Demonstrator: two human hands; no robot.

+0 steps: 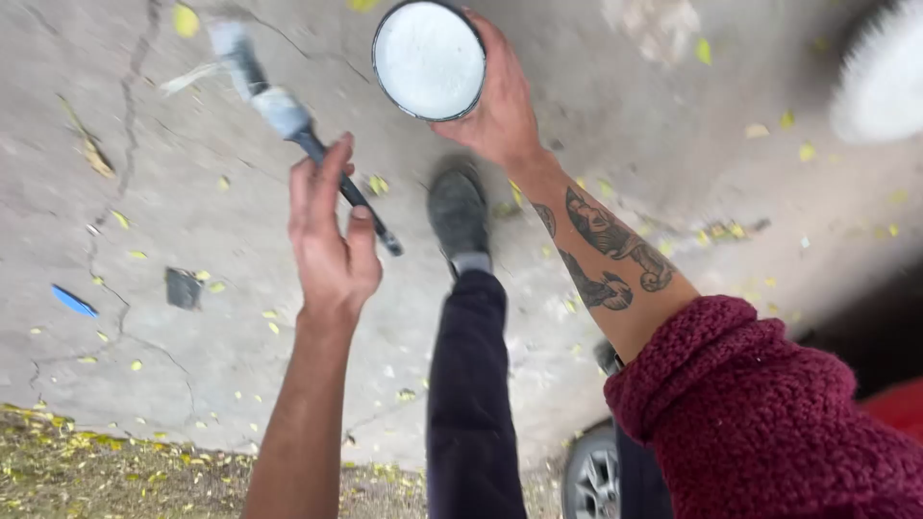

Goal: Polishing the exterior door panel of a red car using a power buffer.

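White paint can (429,60), maroon sleeve (769,413)

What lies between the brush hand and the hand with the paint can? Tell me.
In the head view, only cracked concrete ground far below shows between the left hand and the right hand.

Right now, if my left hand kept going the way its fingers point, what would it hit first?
Nothing close, it seems: the left hand holding the paintbrush points toward bare concrete ground, though depth is hard to judge.

Cracked concrete ground (240,317) strewn with yellow leaves (120,219), blue scrap (74,301).
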